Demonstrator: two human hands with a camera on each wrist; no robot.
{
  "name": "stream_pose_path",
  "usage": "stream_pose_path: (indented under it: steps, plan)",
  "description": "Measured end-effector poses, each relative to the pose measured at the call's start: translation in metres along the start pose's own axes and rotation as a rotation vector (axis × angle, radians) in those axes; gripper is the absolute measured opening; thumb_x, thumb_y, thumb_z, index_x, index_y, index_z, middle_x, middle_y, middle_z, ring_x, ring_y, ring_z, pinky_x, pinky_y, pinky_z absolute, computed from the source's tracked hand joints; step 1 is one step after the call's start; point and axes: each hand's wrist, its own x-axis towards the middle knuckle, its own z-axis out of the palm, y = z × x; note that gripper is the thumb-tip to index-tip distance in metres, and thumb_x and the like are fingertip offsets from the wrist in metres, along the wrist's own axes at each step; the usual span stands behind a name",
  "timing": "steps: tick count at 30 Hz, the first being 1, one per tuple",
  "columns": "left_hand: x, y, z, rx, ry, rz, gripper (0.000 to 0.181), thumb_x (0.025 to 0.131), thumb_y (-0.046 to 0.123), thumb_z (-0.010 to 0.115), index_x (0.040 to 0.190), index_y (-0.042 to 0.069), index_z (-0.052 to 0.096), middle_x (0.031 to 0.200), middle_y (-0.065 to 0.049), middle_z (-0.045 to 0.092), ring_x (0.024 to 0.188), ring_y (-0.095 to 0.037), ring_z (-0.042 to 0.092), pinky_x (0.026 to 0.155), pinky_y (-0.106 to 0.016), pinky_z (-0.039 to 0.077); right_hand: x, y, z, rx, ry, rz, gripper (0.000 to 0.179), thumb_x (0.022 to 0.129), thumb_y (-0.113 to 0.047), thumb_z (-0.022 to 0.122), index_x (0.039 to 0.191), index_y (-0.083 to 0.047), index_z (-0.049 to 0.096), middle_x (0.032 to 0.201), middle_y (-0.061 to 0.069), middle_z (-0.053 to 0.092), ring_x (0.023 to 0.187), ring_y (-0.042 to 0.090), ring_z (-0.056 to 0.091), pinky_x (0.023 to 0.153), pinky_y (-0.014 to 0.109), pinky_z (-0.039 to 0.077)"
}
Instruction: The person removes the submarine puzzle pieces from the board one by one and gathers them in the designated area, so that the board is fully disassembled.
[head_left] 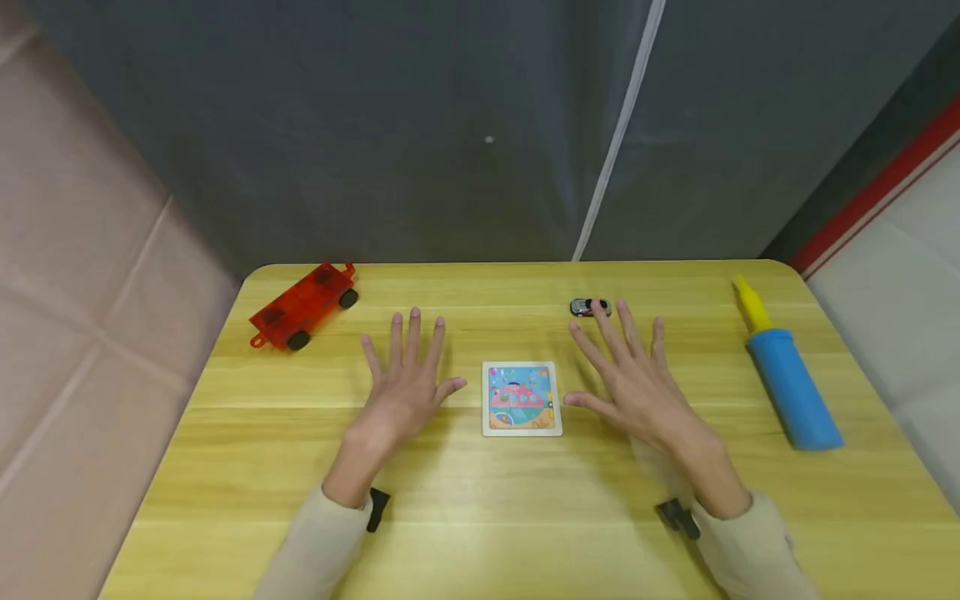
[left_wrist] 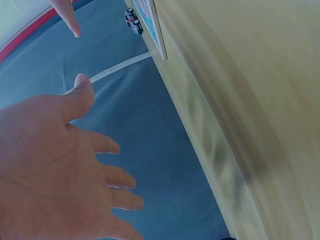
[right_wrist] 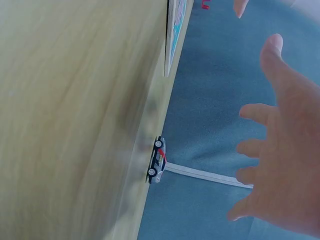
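My left hand [head_left: 405, 392] hovers over the table with its fingers spread, holding nothing; its palm [left_wrist: 50, 165] fills the lower left of the left wrist view. Fingers also spread, my right hand [head_left: 637, 383] is held above the table and grips nothing. Between the two hands lies a square picture puzzle [head_left: 522, 398] with a white border and a pink submarine on it. A small silver toy car [head_left: 581, 307] stands beyond the right hand, partly covered by a fingertip in the head view; the right wrist view shows the car [right_wrist: 157, 160] apart from that hand.
A red toy wagon [head_left: 303, 307] with black wheels sits at the table's back left. At the right lies a blue hand pump [head_left: 797, 387] with a yellow nozzle [head_left: 752, 302]. A dark grey curtain [head_left: 375, 133] hangs behind the wooden table [head_left: 480, 517].
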Motion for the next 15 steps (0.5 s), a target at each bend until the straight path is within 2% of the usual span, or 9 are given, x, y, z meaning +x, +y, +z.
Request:
stream_pose_path:
  steps: [4,6,7,9,11,13,14,15]
  plan:
    - [0.001,0.003,0.005,-0.050,0.001,0.018,0.088,0.115,0.046,0.053,0.177,0.004,0.005,0.178,-0.032,-0.019,0.167,-0.051,-0.018,0.124,-0.081,-0.017,-0.003,-0.001,0.002,-0.010,-0.001,0.012,0.116,0.093,-0.092,0.013,0.175,-0.012,0.029,0.185,0.019,-0.002,0.170,0.045,-0.012,0.125,0.086,-0.002]
    - [0.000,0.005,0.007,-0.073,-0.001,0.028,0.089,0.115,0.047,0.053,0.176,0.003,0.006,0.177,-0.033,-0.021,0.167,-0.050,-0.020,0.125,-0.080,-0.018,-0.004,-0.002,0.002,-0.011,-0.001,0.008,0.109,0.098,-0.088,0.028,0.175,-0.011,0.029,0.185,0.021,-0.001,0.170,0.046,-0.011,0.126,0.085,-0.003]
    - [0.003,-0.001,0.017,-0.052,0.020,0.052,0.091,0.114,0.054,0.048,0.177,0.005,0.004,0.177,-0.032,-0.022,0.166,-0.049,-0.022,0.124,-0.079,-0.019,-0.005,-0.002,0.002,-0.009,0.003,0.003,0.104,0.101,-0.083,0.039,0.174,-0.010,0.029,0.184,0.022,0.001,0.170,0.046,-0.010,0.126,0.084,-0.003]
    - [0.002,0.001,0.019,-0.069,0.008,0.081,0.091,0.115,0.054,0.048,0.176,0.003,0.004,0.177,-0.032,-0.021,0.166,-0.048,-0.023,0.126,-0.078,-0.018,-0.005,-0.004,0.003,-0.003,0.017,-0.008,0.095,0.104,-0.067,0.059,0.174,-0.009,0.030,0.184,0.024,0.003,0.170,0.047,-0.008,0.127,0.083,-0.004]
    - [0.002,0.004,0.020,-0.072,-0.018,0.108,0.091,0.115,0.054,0.047,0.176,0.002,0.004,0.178,-0.031,-0.020,0.167,-0.046,-0.022,0.127,-0.077,-0.016,-0.005,-0.005,0.004,0.009,0.039,-0.017,0.092,0.103,-0.049,0.074,0.173,-0.008,0.032,0.183,0.026,0.007,0.170,0.047,-0.006,0.127,0.082,-0.002]
    - [0.004,0.006,0.024,-0.072,-0.034,0.144,0.090,0.116,0.052,0.047,0.176,0.001,0.004,0.179,-0.031,-0.018,0.168,-0.044,-0.021,0.129,-0.076,-0.013,-0.003,-0.007,0.005,0.017,0.066,-0.016,0.090,0.101,-0.039,0.079,0.172,-0.007,0.034,0.182,0.027,0.009,0.170,0.048,-0.004,0.128,0.082,0.002]
    - [0.002,0.014,0.018,-0.098,-0.062,0.148,0.088,0.116,0.046,0.052,0.175,-0.002,0.007,0.179,-0.031,-0.016,0.168,-0.045,-0.019,0.130,-0.075,-0.010,-0.003,-0.007,0.005,0.021,0.077,-0.013,0.090,0.101,-0.037,0.080,0.172,-0.007,0.034,0.182,0.028,0.010,0.170,0.049,-0.003,0.128,0.082,0.003]
    - [0.004,0.013,0.022,-0.089,-0.063,0.165,0.089,0.116,0.047,0.052,0.175,-0.002,0.007,0.180,-0.030,-0.016,0.168,-0.045,-0.019,0.131,-0.075,-0.009,-0.002,-0.007,0.006,0.023,0.086,-0.009,0.090,0.100,-0.036,0.080,0.172,-0.006,0.035,0.182,0.028,0.011,0.169,0.050,-0.001,0.128,0.082,0.005]
